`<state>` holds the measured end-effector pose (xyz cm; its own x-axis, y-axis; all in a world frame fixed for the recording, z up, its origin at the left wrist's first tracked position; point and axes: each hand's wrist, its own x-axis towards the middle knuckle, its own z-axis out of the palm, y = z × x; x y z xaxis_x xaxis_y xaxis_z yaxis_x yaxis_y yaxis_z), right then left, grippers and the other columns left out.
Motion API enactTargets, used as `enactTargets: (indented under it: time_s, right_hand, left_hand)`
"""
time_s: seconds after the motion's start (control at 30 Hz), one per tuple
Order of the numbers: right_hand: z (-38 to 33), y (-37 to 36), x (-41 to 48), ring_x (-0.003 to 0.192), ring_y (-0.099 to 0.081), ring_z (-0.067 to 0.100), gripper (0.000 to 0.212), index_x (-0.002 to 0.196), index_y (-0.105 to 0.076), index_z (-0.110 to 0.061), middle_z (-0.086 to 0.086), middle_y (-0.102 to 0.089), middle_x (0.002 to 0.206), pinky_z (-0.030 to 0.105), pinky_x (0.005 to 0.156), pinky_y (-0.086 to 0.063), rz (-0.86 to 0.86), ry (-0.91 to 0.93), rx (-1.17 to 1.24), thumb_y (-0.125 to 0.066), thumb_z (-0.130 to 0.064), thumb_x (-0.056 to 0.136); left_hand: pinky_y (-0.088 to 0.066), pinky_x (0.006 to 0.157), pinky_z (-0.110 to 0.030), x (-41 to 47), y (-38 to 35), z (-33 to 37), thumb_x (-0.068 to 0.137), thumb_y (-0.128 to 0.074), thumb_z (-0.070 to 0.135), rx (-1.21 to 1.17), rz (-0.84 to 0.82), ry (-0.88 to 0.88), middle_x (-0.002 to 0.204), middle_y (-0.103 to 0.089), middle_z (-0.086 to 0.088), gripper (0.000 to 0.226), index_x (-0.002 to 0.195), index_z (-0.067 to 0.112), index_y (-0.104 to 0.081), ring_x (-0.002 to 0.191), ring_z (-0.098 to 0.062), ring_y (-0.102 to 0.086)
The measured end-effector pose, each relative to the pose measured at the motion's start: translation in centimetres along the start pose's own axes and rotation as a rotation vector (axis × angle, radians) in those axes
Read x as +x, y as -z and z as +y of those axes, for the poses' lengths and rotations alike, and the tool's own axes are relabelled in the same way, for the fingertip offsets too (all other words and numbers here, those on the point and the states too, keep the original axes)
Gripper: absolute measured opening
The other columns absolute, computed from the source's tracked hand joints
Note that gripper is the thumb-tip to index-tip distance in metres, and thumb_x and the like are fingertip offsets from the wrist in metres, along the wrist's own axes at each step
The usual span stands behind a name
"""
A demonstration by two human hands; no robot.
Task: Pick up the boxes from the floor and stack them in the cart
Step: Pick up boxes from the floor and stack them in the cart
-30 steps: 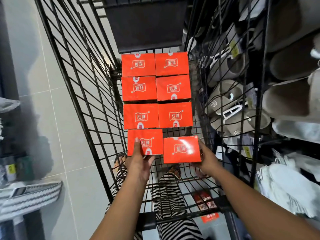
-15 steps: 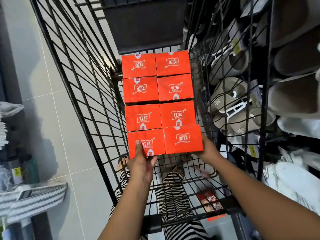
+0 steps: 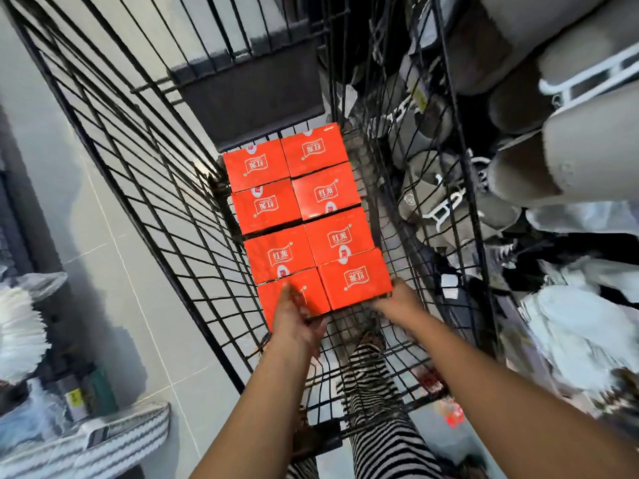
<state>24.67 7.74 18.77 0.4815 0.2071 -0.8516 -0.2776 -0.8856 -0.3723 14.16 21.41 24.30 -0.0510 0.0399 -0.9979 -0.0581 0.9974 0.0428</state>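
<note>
Several orange-red boxes lie flat in two columns on the floor of the black wire cart. My right hand grips the near edge of the nearest right box, which sits flush against the box behind it. My left hand rests on the nearest left box, fingers over its top and near edge. Both forearms reach in over the cart's near rim. The far boxes lie untouched near the dark panel at the cart's far end.
A wire rack of grey and beige slippers stands close on the right. White packaged goods lie lower right. Grey floor tiles run along the left, with shelving and striped items at the lower left. My striped trouser legs show under the cart.
My right hand has pushed the nearest right box forward and down until it sits flush with the row. My left hand stayed on the left box. The view has tilted.
</note>
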Motion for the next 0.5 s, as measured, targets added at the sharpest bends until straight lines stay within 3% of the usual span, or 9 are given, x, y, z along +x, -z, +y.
enactTargets:
  time_s: [0.07,0.13,0.2,0.27,0.37,0.43,0.5]
  right_hand:
    - [-0.4,0.2,-1.0,0.104,-0.061,0.023,0.051,0.114,-0.053,-0.021,0.002,-0.067,0.112,0.040,0.097,-0.048,-0.076,0.028,0.092,-0.079,-0.026,0.070]
    - [-0.5,0.1,-1.6,0.109,-0.060,0.023,0.066,0.116,-0.053,-0.024,0.001,-0.066,0.115,0.046,0.102,-0.044,-0.134,0.042,0.189,-0.078,-0.043,0.058]
    - [0.2,-0.8,-0.7,0.109,-0.061,0.021,0.084,0.120,-0.054,-0.026,-0.003,-0.067,0.115,0.048,0.102,-0.044,-0.106,0.051,0.272,-0.076,-0.065,0.049]
    - [0.3,-1.7,-0.6,0.108,-0.062,0.017,0.088,0.124,-0.054,-0.024,-0.007,-0.067,0.115,0.042,0.100,-0.046,-0.021,0.058,0.308,-0.076,-0.072,0.052]
    - [-0.6,-2.9,-2.2,0.106,-0.061,0.020,0.060,0.123,-0.051,-0.012,0.000,-0.065,0.115,0.027,0.087,-0.044,0.125,0.001,0.328,-0.078,-0.039,0.076]
    - [-1.2,-3.7,-3.5,0.109,-0.061,0.024,0.057,0.124,-0.048,-0.007,0.006,-0.064,0.120,0.025,0.083,-0.042,0.212,-0.028,0.342,-0.075,-0.031,0.080]
    - [-1.8,-4.1,-5.5,0.111,-0.060,0.025,0.057,0.125,-0.045,-0.005,0.009,-0.064,0.120,0.021,0.079,-0.039,0.301,-0.022,0.352,-0.074,-0.029,0.082]
  left_hand:
    - [-0.043,0.104,-0.047,-1.2,-1.1,0.1,0.080,-0.066,0.054,0.196,-0.014,0.044,0.114,-0.059,-0.014,0.054,0.105,0.007,-0.054,0.115,-0.034,-0.057]
    - [-0.055,0.082,-0.048,-1.9,-1.8,-0.5,0.075,-0.072,0.048,0.334,-0.102,0.054,0.114,-0.062,-0.015,0.066,0.121,0.002,-0.055,0.099,-0.033,-0.064]
    - [-0.054,0.059,-0.041,-1.5,-2.4,-1.2,0.084,-0.070,0.035,0.473,-0.083,0.008,0.115,-0.061,-0.012,0.053,0.122,0.002,-0.055,0.079,-0.028,-0.062]
    - [-0.046,0.047,-0.032,0.5,-2.3,-1.7,0.089,-0.067,0.034,0.606,0.060,-0.072,0.115,-0.061,-0.009,0.045,0.120,0.003,-0.056,0.069,-0.021,-0.055]
    - [-0.044,0.061,-0.026,4.7,-1.3,-2.0,0.086,-0.060,0.055,0.730,0.104,-0.093,0.107,-0.066,0.001,0.055,0.125,0.018,-0.053,0.071,-0.018,-0.053]
    - [-0.046,0.068,-0.030,5.5,-1.0,-2.1,0.085,-0.056,0.061,0.777,0.102,-0.053,0.094,-0.064,0.004,0.054,0.121,0.021,-0.052,0.076,-0.019,-0.057]
    - [-0.048,0.068,-0.033,1.9,-1.1,-1.8,0.092,-0.050,0.056,0.833,0.022,-0.015,0.096,-0.059,0.004,0.042,0.110,0.018,-0.054,0.091,-0.024,-0.062]
